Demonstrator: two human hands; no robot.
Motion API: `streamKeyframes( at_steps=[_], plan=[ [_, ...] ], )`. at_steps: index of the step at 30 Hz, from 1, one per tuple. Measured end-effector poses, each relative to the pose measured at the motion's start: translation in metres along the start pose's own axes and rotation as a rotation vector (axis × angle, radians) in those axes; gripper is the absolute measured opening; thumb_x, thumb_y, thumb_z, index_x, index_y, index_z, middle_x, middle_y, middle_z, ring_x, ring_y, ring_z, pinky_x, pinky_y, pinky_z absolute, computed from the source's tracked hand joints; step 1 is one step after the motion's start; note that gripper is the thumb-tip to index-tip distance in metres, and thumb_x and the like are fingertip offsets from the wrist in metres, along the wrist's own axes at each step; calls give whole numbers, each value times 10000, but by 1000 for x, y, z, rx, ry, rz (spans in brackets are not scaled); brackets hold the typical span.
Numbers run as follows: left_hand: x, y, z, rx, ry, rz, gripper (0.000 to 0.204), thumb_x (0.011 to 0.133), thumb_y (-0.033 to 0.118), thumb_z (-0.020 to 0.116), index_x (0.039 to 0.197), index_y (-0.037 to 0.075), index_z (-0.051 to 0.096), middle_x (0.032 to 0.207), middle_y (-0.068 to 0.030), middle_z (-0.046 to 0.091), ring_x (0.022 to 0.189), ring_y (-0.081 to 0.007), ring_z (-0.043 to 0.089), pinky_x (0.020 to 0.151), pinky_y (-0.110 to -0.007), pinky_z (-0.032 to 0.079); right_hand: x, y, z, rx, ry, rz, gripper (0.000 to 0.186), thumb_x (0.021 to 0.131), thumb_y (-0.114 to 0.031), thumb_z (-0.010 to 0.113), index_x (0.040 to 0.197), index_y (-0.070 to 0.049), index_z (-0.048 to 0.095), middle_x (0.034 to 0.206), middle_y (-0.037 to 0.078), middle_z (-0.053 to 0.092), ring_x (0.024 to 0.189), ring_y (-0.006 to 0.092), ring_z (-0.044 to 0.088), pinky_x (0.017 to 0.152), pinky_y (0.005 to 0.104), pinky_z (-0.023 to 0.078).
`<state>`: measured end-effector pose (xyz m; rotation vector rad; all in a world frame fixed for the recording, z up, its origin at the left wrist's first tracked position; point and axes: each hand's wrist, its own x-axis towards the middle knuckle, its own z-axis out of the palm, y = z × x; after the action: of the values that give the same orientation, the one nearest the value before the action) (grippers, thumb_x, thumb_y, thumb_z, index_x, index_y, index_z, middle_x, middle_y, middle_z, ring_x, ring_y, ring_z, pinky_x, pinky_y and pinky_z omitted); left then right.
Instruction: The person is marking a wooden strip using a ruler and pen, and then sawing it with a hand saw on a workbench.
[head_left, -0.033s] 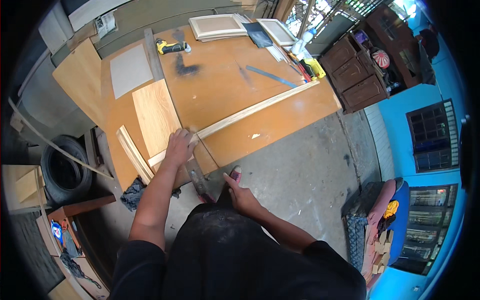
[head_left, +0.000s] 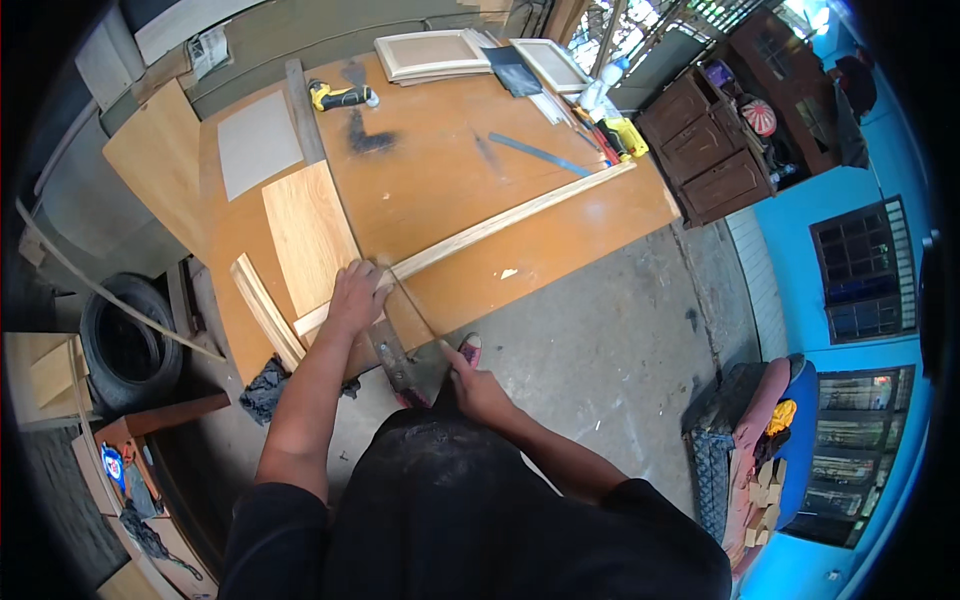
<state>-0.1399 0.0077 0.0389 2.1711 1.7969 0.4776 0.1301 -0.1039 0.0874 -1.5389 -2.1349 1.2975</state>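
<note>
My left hand [head_left: 357, 292] presses on a long pale wooden strip [head_left: 510, 221], closed over it at the near end of a wood-grain board [head_left: 312, 225]. A thin dark line, apparently a handsaw's narrow blade [head_left: 416, 307] seen edge-on, slants from the strip beside my left fingers toward my right hand [head_left: 482, 397]. My right hand is low, past the table's near edge, fingers wrapped around what seems to be the saw's handle, mostly hidden by the hand. Under the strip, a worn flat bar [head_left: 393, 358] juts over the table's edge.
The brown table [head_left: 420, 150] bears a yellow-black cordless tool [head_left: 342, 96], pale frames [head_left: 432, 55], a metal ruler [head_left: 540, 154] and a short wooden strip [head_left: 267, 310]. Dark cloth [head_left: 265, 390] hangs at the near left corner. A tire [head_left: 128, 340] stands left; a wooden cabinet [head_left: 700, 145] stands right.
My right hand has moved slightly forward and left, toward the table edge. My left hand stays on the strip; the whole view has shifted a little.
</note>
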Motion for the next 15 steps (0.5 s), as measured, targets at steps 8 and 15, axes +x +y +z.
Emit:
streamKeyframes(
  at_steps=[8, 15],
  plan=[
    [-5, -8, 10, 33, 17, -3, 340, 884, 286, 660, 1142, 65, 671, 1108, -97, 602, 1145, -286, 517, 989, -429, 394, 79, 4, 31, -62, 87, -117, 656, 933, -53, 490, 1546, -145, 278, 778, 332, 626, 725, 518, 632, 689, 611, 478],
    [-5, -6, 5, -4, 2, -21, 348, 891, 293, 646, 1158, 70, 665, 1130, -95, 597, 1177, -278, 506, 1002, -449, 387, -11, 5, -4, 64, -71, 38, 595, 995, -113, 462, 1555, -176, 271, 889, 360, 626, 806, 545, 622, 766, 595, 494]
  ],
)
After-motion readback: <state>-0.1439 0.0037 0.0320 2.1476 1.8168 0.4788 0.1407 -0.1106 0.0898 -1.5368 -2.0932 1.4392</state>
